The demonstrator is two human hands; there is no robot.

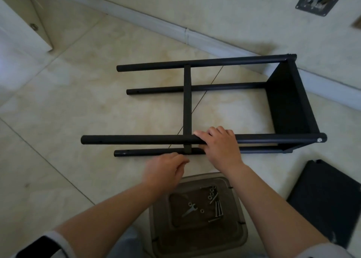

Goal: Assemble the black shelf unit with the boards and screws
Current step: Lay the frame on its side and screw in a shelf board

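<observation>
The shelf unit (214, 105) lies on its side on the tiled floor (58, 121), near the skirting of the far wall. Four black tubular legs (136, 140) run lengthwise. One board (287, 101) is fixed at the right-hand end, with a screw head (319, 140) showing at the near upper corner. A second board (187, 105), seen edge-on, sits partway along the legs; whether it is screwed at every corner cannot be told. A third board (328, 203) lies loose on the floor at the right, unfitted.

By my judgement the work is roughly half done: one level secure, one being fastened or positioned, at least one still to mount, then the unit to be stood upright.

The right hand (220, 146) holds the near upper leg beside the middle board, fingers curled over the tube, steadying the frame. The left hand (166, 171) sits just before the near lower leg at the middle board's corner, fingertips drawn together as if pinching something small. The frame is blurred there and no screw can be made out, so what that grip holds cannot be told.

A plastic container (195, 238) in front of the person holds long screws (218, 209), nuts (211, 191) and a small flat spanner (189, 210). The count of fasteners is uncertain. The far corners of the unit and the loose board's far edge are cut off or obscured.
</observation>
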